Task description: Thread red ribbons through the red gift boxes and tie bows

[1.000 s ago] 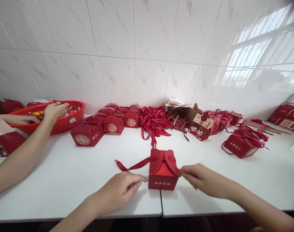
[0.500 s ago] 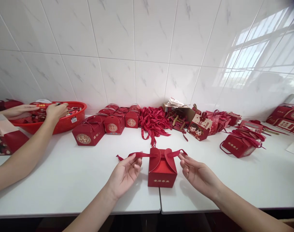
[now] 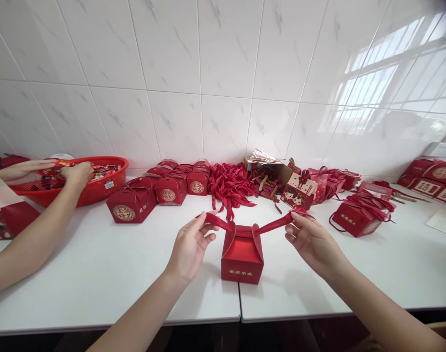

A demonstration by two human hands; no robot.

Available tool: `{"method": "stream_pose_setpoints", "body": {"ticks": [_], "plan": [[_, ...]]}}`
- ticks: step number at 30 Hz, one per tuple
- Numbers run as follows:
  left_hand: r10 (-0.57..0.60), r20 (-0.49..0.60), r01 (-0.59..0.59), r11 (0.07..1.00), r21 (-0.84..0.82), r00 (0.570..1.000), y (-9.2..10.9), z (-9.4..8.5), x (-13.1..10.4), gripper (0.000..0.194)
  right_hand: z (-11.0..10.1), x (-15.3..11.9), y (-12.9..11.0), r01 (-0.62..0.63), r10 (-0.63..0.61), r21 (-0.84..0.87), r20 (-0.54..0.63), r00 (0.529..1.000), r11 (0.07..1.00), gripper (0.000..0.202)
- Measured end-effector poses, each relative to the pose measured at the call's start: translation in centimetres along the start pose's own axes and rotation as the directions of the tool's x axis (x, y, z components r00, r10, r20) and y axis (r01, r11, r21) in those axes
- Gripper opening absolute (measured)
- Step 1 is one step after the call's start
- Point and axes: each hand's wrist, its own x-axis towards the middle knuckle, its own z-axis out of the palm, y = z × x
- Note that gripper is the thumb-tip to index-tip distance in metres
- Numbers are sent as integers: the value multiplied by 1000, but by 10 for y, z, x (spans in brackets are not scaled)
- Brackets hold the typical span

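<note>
In front of me a small red gift box (image 3: 242,270) with gold lettering stands upright on the white table. Its curved side flaps lean apart at the top, leaving a gap between them. A dark red ribbon (image 3: 272,225) threads through slots in both flaps. My left hand (image 3: 190,244) pinches the ribbon's left end between thumb and fingers, just above the box. At the other side, my right hand (image 3: 314,244) grips the right end, raised and stretched away from the flap. Neither hand touches the box walls.
Behind lie a heap of red ribbons (image 3: 232,186) and an open carton (image 3: 277,172). Closed red boxes (image 3: 133,200) stand left; a ribboned box (image 3: 358,217) sits right. At far left another person's hands (image 3: 76,173) work over a red basin (image 3: 116,178) of packets.
Both my hands have raised the ribbon ends, the right one moving outward. The box flaps have spread further apart. The other person's hands shift slightly over the basin.
</note>
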Motion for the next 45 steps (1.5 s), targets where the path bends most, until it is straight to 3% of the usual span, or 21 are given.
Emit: {"method": "stream_pose_setpoints", "body": {"ticks": [3, 6, 16, 20, 26, 30, 36, 40, 45], "plan": [[164, 81, -176, 970, 165, 983, 8, 2, 1, 17, 4, 3, 1, 137, -113, -216, 119, 986, 967, 16], [230, 106, -250, 935, 250, 967, 18, 4, 4, 14, 7, 9, 1, 242, -210, -325, 131, 969, 914, 20], [435, 210, -482, 763, 430, 876, 53, 27, 11, 18, 28, 23, -27, 415, -394, -197, 138, 909, 888, 20], [458, 243, -519, 745, 420, 855, 64, 43, 19, 26, 45, 29, -34, 512, -473, -252, 203, 858, 821, 16], [395, 337, -509, 767, 391, 854, 73, 59, 23, 31, 61, 31, -42, 653, -600, -339, 259, 757, 677, 16], [392, 349, -509, 779, 367, 851, 79, 61, 19, 32, 67, 26, -51, 664, -599, -329, 288, 747, 671, 16], [533, 238, -584, 740, 334, 812, 94, 63, 12, 23, 78, 19, -61, 683, -606, -369, 315, 730, 630, 19], [496, 266, -561, 763, 320, 827, 103, 63, 10, 19, 83, 16, -63, 657, -563, -355, 340, 753, 665, 20], [411, 310, -508, 773, 380, 857, 100, 55, 7, 22, 85, 9, -64, 598, -388, -470, 472, 792, 650, 25]]}}
